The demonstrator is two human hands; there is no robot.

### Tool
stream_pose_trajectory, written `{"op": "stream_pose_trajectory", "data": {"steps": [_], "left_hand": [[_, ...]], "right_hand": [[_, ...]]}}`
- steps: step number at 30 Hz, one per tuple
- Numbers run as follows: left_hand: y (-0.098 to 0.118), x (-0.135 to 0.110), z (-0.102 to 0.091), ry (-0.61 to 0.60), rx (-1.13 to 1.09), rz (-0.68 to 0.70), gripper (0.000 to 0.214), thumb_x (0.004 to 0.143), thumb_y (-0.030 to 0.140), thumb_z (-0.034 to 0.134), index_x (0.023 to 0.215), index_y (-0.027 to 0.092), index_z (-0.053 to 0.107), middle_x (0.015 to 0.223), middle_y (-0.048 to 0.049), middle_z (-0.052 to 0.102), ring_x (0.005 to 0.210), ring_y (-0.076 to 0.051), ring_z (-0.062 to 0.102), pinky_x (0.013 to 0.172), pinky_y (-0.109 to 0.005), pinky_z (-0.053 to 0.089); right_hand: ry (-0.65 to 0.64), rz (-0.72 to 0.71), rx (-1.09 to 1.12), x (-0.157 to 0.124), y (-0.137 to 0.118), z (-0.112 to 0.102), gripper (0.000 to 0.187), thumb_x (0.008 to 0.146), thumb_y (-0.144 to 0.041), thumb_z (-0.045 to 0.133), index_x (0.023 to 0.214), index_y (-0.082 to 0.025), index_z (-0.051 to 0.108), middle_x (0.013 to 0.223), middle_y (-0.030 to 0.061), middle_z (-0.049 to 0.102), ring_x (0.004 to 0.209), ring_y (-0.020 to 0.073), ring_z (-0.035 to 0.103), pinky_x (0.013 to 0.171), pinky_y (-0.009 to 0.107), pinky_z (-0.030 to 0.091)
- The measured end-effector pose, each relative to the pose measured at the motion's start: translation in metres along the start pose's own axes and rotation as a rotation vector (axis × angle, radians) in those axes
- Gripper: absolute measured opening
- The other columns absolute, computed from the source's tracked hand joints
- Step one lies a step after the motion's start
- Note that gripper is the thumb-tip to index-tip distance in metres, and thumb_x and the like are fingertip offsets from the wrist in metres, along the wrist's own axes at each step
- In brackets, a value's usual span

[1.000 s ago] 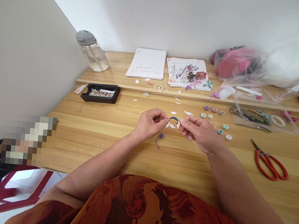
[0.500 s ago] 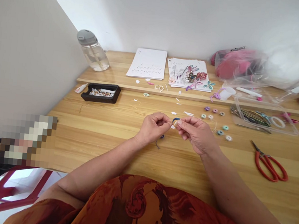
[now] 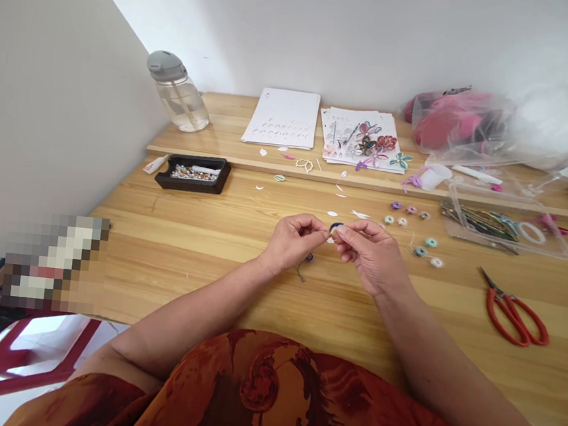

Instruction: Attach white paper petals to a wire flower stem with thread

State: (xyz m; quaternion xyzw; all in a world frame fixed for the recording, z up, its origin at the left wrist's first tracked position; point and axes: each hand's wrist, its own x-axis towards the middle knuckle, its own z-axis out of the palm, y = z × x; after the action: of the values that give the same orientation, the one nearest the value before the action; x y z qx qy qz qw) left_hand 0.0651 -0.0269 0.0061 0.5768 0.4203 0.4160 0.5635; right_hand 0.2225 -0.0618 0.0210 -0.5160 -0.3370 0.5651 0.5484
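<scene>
Pinched between the fingertips of both hands is a small curved piece (image 3: 335, 226), dark blue along its upper edge and pale below; the fingers hide most of it. My left hand (image 3: 294, 241) is closed with thumb and forefinger at its left end. From the other side my right hand (image 3: 373, 254) grips it between thumb and forefinger. Just under the left fingers a dark blue thread bobbin (image 3: 309, 257) lies on the table, with a loose grey-blue thread end (image 3: 300, 273) beside it. A white paper petal (image 3: 332, 213) lies just beyond the hands.
Several small thread bobbins (image 3: 420, 251) and red-handled scissors (image 3: 516, 316) lie to the right. Behind them stands a clear plastic box (image 3: 556, 247) of thin strands. A black bead tray (image 3: 191, 184), a water bottle (image 3: 186, 106) and paper sheets with flower pieces (image 3: 332, 154) are farther back.
The view has shifted slightly. Both hands stay together at the same spot, and the blue edge of the held piece shows a little differently between the fingertips.
</scene>
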Motion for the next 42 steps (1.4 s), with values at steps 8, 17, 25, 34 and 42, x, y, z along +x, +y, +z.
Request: {"op": "stream_pose_trajectory", "data": {"steps": [8,17,25,34,42], "left_hand": [[-0.001,-0.001,-0.001,-0.008,-0.023,-0.014,0.023,0.073,0.035,0.073,0.074,0.013,0.067,0.069,-0.0013,0.064,0.063,-0.010,0.053,0.061,-0.023,0.042],[0.003,-0.002,0.001,-0.004,0.040,-0.002,0.023,0.072,0.036,0.071,0.071,0.014,0.065,0.068,-0.0018,0.062,0.062,-0.011,0.052,0.059,-0.024,0.041],[0.003,-0.002,0.000,-0.007,0.028,-0.018,0.025,0.070,0.038,0.073,0.071,0.014,0.066,0.068,-0.0019,0.062,0.062,-0.011,0.051,0.058,-0.023,0.040],[0.004,-0.002,-0.001,0.000,-0.037,-0.058,0.027,0.069,0.039,0.075,0.069,0.014,0.065,0.067,-0.0005,0.060,0.060,-0.010,0.048,0.058,-0.024,0.037],[0.004,0.000,-0.005,-0.048,-0.174,-0.129,0.023,0.066,0.036,0.077,0.067,0.016,0.066,0.063,0.0009,0.058,0.055,-0.008,0.041,0.053,-0.024,0.032]], "right_hand": [[-0.027,0.006,-0.033,0.000,-0.001,-0.001,0.034,0.058,-0.038,0.089,0.073,-0.018,0.067,0.070,0.0008,0.066,0.059,0.0104,0.056,0.047,0.021,0.041],[0.002,-0.052,-0.107,-0.002,0.002,0.003,0.031,0.059,-0.040,0.087,0.066,-0.019,0.065,0.064,0.0002,0.061,0.055,0.0107,0.051,0.044,0.023,0.036],[0.004,-0.015,-0.084,-0.001,0.004,0.003,0.032,0.057,-0.041,0.088,0.066,-0.019,0.066,0.067,0.0010,0.062,0.057,0.0109,0.050,0.043,0.023,0.033],[-0.030,0.015,-0.077,0.002,0.002,-0.001,0.031,0.058,-0.039,0.089,0.072,-0.018,0.071,0.071,0.0017,0.066,0.058,0.0104,0.053,0.045,0.022,0.036],[-0.088,-0.029,-0.039,0.001,-0.007,-0.003,0.032,0.062,-0.035,0.087,0.089,-0.021,0.077,0.077,0.0024,0.069,0.063,0.0116,0.055,0.050,0.024,0.041]]}}
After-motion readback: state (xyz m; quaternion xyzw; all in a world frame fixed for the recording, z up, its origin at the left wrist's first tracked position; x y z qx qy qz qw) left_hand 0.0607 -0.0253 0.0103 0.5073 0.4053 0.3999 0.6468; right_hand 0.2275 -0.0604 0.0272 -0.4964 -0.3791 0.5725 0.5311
